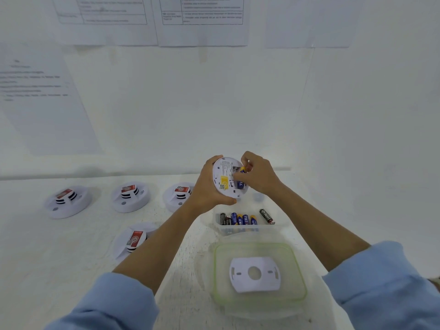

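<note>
Now fitting a battery (242, 184) into the back of a detector (223, 177), held up off the surface (71, 270), just above a box (247, 228) of spares. Gripping the detector with the left hand (207, 186), tilted, open back facing the camera. Pinching the battery with the right hand (257, 175), the blue cell lying partly inside the compartment on the right side of that back.

Probably going best by holding the left hand steady, matching plus and minus ends to the compartment, pushing one end against its contact first, then pressing the other end down flat. Worth avoiding: tipping the detector further, risking the cell sliding out into the box below. Not possible telling how fully seated, the cell being half hidden behind the right hand.

Curling the left fingers (217, 159) round the rim at top and bottom, clamping the detector firmly. Closing the right fingers (246, 161) tight on the battery, bunched together, squeezing it between the tips, holding nothing else.

Lying in the box: several more batteries (242, 219), blue and black. Resting nearer the camera: a green-rimmed lid (302, 282) carrying a white mounting plate (254, 285). Sitting on the surface to the left: four other detectors (69, 201), face up, each bearing a red label. Hanging on the wall (214, 103) behind: printed sheets (202, 20), too blurred for reading.
</note>
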`<move>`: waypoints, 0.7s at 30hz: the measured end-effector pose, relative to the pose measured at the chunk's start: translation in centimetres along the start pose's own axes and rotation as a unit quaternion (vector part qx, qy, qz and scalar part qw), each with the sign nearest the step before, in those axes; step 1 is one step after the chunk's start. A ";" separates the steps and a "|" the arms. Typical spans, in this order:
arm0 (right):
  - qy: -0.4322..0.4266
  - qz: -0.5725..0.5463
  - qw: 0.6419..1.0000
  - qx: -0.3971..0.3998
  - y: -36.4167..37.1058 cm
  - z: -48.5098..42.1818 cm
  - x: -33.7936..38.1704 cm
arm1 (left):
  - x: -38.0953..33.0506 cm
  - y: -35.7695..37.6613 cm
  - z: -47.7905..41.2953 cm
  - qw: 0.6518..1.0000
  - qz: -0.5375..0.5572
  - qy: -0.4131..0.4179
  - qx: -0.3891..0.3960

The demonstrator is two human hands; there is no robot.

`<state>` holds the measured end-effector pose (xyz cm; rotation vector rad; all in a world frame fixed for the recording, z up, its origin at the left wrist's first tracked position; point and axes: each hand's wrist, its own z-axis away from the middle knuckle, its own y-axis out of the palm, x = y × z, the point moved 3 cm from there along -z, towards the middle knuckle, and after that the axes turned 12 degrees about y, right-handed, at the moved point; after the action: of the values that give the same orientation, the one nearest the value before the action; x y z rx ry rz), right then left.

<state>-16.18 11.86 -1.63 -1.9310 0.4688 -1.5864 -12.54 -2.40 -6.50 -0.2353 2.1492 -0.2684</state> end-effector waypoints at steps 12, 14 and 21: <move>0.042 -0.123 0.986 -0.101 -1.7 -0.1 0.0 | -0.3 -0.3 -0.4 1.000 -0.016 0.016 0.006; 0.104 -0.131 0.983 -0.077 -2.5 -0.2 -0.5 | -0.3 -0.5 -0.3 1.000 -0.018 0.014 0.007; 0.210 0.074 0.967 0.124 -2.0 0.9 -2.5 | -0.2 -0.9 -0.4 1.000 -0.021 0.014 -0.004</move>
<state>-16.09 15.12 -2.32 -1.3435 0.5413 -1.8601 -12.68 -3.18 -5.88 -0.2817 2.1759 -0.2887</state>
